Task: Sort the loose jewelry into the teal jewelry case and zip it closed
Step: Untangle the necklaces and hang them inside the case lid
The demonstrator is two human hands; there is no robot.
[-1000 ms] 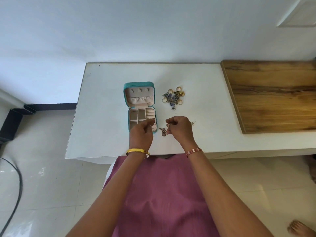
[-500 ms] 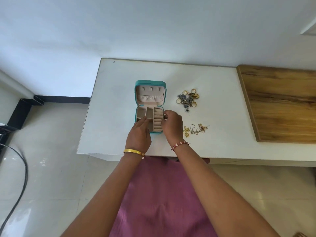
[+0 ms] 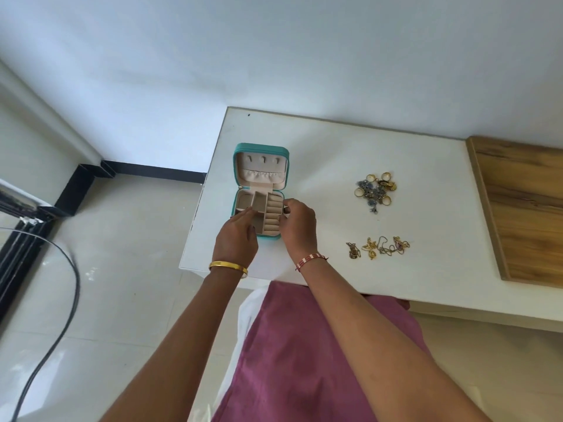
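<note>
The teal jewelry case [image 3: 261, 147] lies open near the left edge of the white table [image 3: 335, 147], its lid back and its beige compartments showing. My left hand [image 3: 237, 236] rests on the tray's near-left corner, fingers reaching over the compartments. My right hand [image 3: 300, 226] curls around the case's right rim. A pile of gold rings and blue pieces [image 3: 376, 190] sits well to the right of the case. Gold chains and pendants [image 3: 377, 246] lie nearer the front edge. Whether a small piece is between my right fingers is hidden.
A wooden board [image 3: 524, 208] covers the table's right end. The table's left edge drops to a tiled floor, where a black cable [image 3: 61, 315] curves. Bare table lies between the case and the jewelry.
Both hands went from the chains to the case, and the case has slid left, away from the two jewelry piles. The view has swung left.
</note>
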